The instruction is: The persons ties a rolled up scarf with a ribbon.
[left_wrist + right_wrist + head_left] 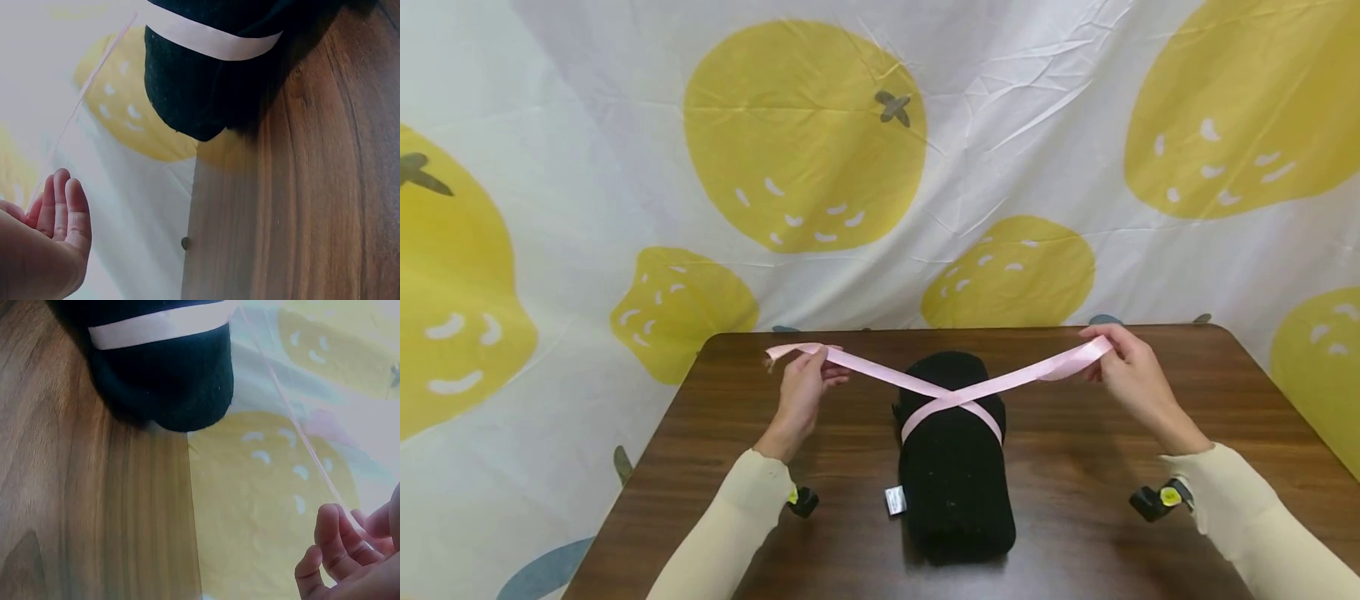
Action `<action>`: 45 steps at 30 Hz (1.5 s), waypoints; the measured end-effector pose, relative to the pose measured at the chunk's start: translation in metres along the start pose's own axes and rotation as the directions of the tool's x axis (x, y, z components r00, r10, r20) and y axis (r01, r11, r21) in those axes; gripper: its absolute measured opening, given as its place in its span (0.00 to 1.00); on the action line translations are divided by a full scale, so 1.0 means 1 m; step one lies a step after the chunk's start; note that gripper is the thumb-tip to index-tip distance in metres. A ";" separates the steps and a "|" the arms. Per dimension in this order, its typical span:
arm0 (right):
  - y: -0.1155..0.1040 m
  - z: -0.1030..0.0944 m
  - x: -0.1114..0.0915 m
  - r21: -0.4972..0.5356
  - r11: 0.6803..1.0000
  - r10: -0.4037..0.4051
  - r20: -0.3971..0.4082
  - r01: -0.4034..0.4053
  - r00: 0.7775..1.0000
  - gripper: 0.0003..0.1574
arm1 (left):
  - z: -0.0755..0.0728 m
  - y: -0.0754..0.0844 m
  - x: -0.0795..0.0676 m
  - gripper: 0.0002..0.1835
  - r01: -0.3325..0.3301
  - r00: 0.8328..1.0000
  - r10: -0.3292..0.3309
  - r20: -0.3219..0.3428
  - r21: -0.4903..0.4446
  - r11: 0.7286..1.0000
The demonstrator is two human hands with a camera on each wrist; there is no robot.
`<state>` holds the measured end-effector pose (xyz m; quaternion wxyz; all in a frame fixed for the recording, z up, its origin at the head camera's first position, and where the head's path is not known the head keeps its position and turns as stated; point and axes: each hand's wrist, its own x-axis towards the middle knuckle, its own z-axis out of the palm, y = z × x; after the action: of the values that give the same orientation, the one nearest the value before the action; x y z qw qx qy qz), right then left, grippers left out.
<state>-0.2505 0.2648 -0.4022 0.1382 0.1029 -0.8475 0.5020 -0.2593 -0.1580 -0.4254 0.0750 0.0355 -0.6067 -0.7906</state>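
Note:
A rolled black cloth bundle point(957, 492) lies lengthwise on the table, with a small white tag at its left side. Round its middle runs a pink ribbon point(1000, 383), whose two ends cross on top of the bundle. My left hand point(802, 392) pinches one end, and a short tail sticks out beyond the fingers. The other end is pinched by my right hand point(1135, 375). Both ends stretch taut and slope upward away from the crossing. In the left wrist view the ribbon band point(212, 41) lies flat against the black cloth point(181, 87).
The brown wooden table point(850, 533) reaches back to a white curtain point(1000, 167) printed with yellow lemons. A black wrist strap point(803, 502) shows by the left sleeve, and another strap point(1150, 502) by the right sleeve.

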 end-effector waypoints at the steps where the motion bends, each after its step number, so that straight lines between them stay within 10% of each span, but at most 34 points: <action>1: 0.001 -0.002 0.000 0.003 1.000 0.004 -0.004 -0.004 1.000 0.21 | -0.001 0.000 0.000 0.19 0.014 1.000 -0.014 -0.008 -0.004 1.000; 22: 0.044 -0.041 -0.012 0.193 0.966 0.149 0.142 -0.175 0.979 0.16 | -0.035 -0.007 -0.001 0.13 0.111 0.992 -0.110 -0.069 0.012 0.994; 32: 0.066 -0.049 -0.017 0.344 0.854 0.310 0.270 -0.392 0.912 0.22 | -0.047 -0.015 0.000 0.10 0.204 0.976 -0.206 -0.070 -0.025 0.979; 39: 0.080 -0.055 -0.020 0.490 0.742 0.284 0.388 -0.458 0.877 0.20 | -0.056 -0.019 0.000 0.11 0.244 0.967 -0.251 -0.049 -0.111 0.963; 45: 0.086 -0.059 -0.020 0.469 0.729 0.304 0.431 -0.499 0.850 0.19 | -0.061 -0.023 0.000 0.10 0.280 0.956 -0.288 -0.050 -0.126 0.952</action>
<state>-0.2504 0.3584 -0.4522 -0.1535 0.0317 -0.6723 0.7235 -0.2520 -0.2107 -0.4640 -0.0168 0.1448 -0.5447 -0.8258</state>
